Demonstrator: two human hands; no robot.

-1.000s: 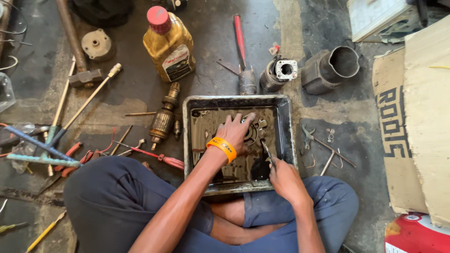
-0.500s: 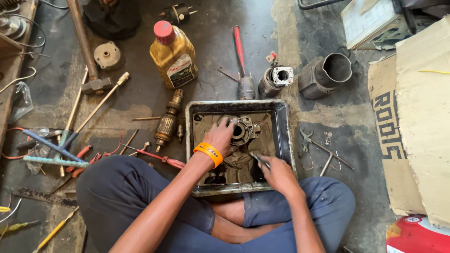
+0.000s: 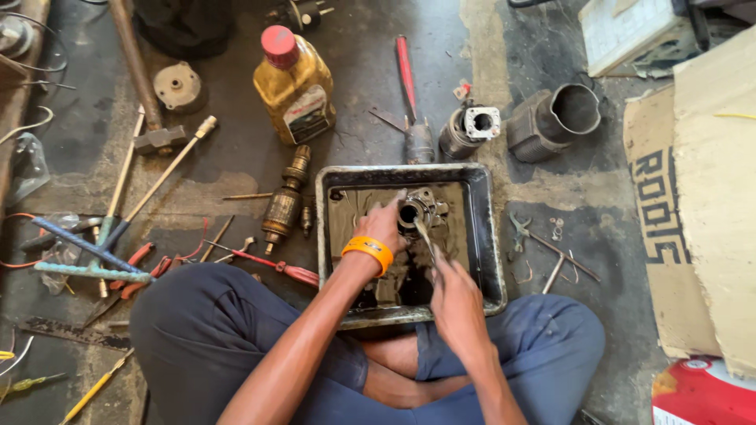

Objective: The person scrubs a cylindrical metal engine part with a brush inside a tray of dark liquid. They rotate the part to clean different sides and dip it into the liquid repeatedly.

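Since the earlier frame, both hands had shifted toward 12 o'clock inside the metal tray point(image 3: 487, 236). The left hand point(image 3: 383, 227) gripped a round metal part point(image 3: 417, 211) near the tray's 12 o'clock wall. The right hand point(image 3: 453, 293) grasped a thin tool point(image 3: 425, 238), its tip touching that part. An oil bottle point(image 3: 294, 85) stood on the floor at 11 o'clock from the tray.

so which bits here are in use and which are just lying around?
In use: left hand holding the round metal part; right hand working a thin tool at it; oily metal tray.

Lying about: oil bottle, armature, red-handled screwdriver, hammer, grey cylinder housing, pliers.
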